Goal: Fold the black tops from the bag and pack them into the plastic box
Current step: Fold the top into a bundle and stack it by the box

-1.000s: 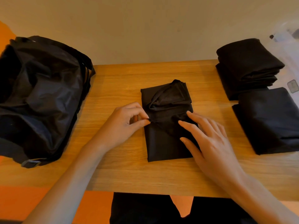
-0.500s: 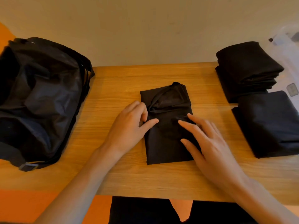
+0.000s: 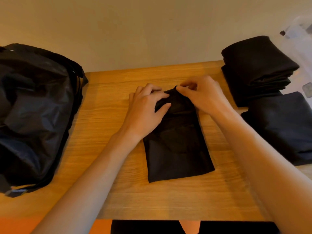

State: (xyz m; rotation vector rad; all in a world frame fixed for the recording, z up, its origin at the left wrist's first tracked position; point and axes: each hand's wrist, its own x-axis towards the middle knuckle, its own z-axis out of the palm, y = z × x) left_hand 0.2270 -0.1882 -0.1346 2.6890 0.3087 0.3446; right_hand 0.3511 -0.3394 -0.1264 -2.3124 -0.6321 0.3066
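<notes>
A half-folded black top [image 3: 179, 149] of thin, soft cloth lay as a narrow oblong in the middle of the pale wooden bench [image 3: 104, 166], its near end flat and its far end bunched. The left hand [image 3: 145, 108] had its grip clamped on the far left corner, fingers curled over the edge and thumb pressed on the cloth. The right hand [image 3: 202, 95] pinched the far edge just beside it, grip closed on the fabric. To the left sat the slumped black fabric bag [image 3: 33, 107]. To the right stood a stack of folded black tops [image 3: 256, 70], with a single folded black top [image 3: 283, 125] nearer. Behind them the clear plastic box [image 3: 302, 39] was blurred at the frame's edge. The top looked light and limp, likely to sag and slip out of its folds. It seemed best taken at both far corners and carried over evenly, with the crease then pressed flat.
</notes>
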